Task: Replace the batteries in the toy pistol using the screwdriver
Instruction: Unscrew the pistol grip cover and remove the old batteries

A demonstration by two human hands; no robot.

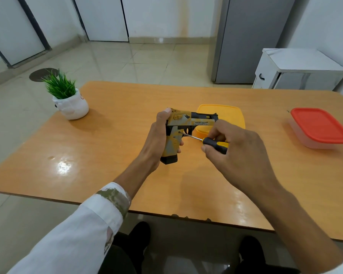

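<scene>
A yellow, grey and black toy pistol (183, 123) is held above the middle of the wooden table (111, 147), barrel pointing right. My left hand (156, 139) grips its back and handle, thumb up by the rear of the slide. My right hand (238, 149) holds a screwdriver (216, 144) with a black and yellow handle. The thin metal shaft runs left, and its tip touches the pistol's side just above the grip, near the trigger.
A yellow-lidded container (228, 115) sits just behind the pistol. A clear box with a red lid (319, 127) stands at the table's right. A small potted plant (67, 97) is at the back left. A white cabinet (297, 70) and a grey fridge (248, 38) stand beyond.
</scene>
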